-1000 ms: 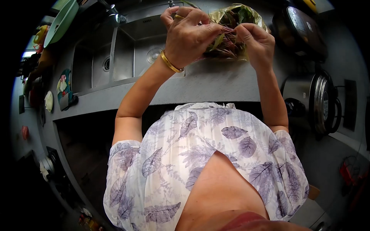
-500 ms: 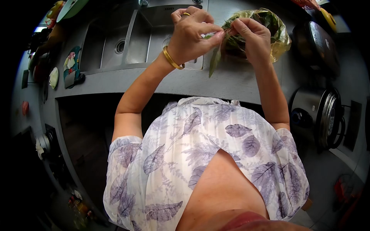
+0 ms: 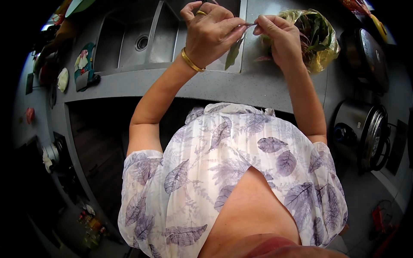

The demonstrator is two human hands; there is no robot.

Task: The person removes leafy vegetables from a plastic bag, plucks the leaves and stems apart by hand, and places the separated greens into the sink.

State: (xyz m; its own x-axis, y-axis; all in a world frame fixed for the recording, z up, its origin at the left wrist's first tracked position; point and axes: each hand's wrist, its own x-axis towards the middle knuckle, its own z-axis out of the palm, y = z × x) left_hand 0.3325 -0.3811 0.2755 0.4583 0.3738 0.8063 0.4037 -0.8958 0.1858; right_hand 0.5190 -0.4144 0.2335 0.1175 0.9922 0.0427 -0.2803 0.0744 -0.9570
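Between both hands, over the right edge of the sink, is a leafy vegetable stem (image 3: pixel 234 54) with a long green leaf hanging down. My left hand (image 3: pixel 211 34), with a ring and a gold bangle, pinches it between thumb and forefinger. At its other end, my right hand (image 3: pixel 282 41) is closed with thumb and fingertips on the thin stem. Just right of my right hand sits a yellowish plastic bag (image 3: pixel 329 58), open at the top and full of green and purplish leaves (image 3: pixel 313 36).
A double steel sink (image 3: pixel 129 56) lies to the left. Beyond it are a teal board with a knife (image 3: pixel 84 64) and a pale green leaf piece (image 3: pixel 63 80). Dark rounded appliances stand at right, including a steel cooker (image 3: pixel 361 133). The grey counter edge (image 3: pixel 142 86) runs before me.
Both hands have come away from the bag, holding the stem out to its left. The view has shifted slightly, and the bag shows more of its leaves.
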